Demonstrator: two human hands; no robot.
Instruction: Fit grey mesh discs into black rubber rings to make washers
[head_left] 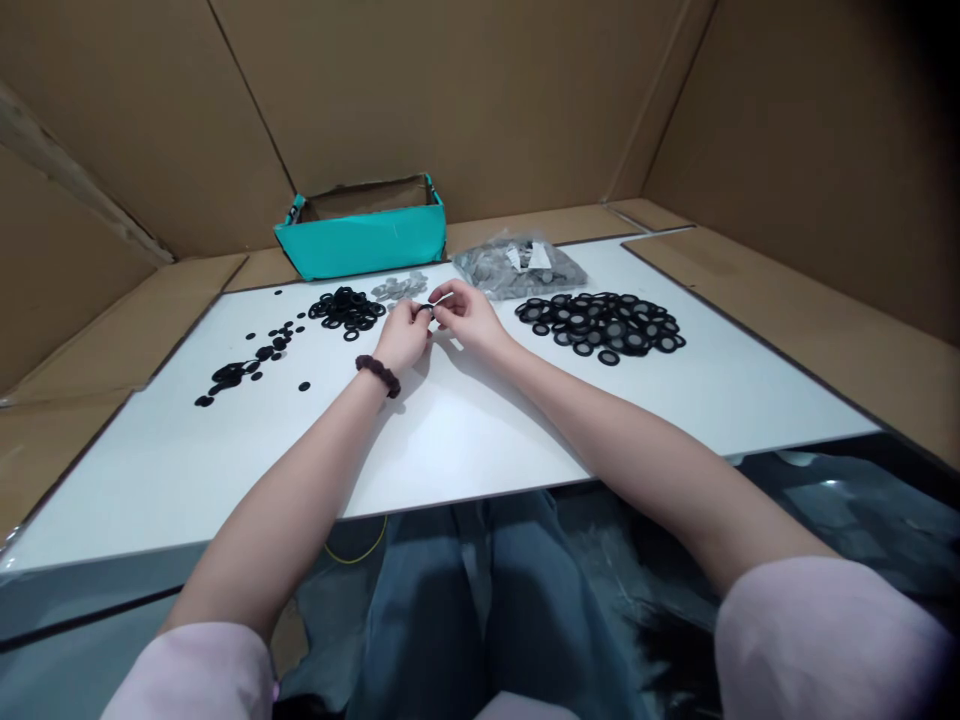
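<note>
Near the middle of the white board, my left hand [405, 332] pinches a small black ring [426, 308]. My right hand [466, 314] meets it there, its thumb and fingertips closed at the ring's right side; whether they hold a separate piece is too small to tell. Just behind the hands lie loose grey discs [401, 286]. A pile of black rings [347, 310] sits to the left of my left hand. To the right is a larger heap of black rings with grey centres [604, 325].
A teal open box [364, 245] stands at the back against the cardboard wall [450, 90]. Beside it lies a clear plastic bag [521, 265] of grey discs. Small black discs [229, 375] are scattered at the left of the white board [450, 440].
</note>
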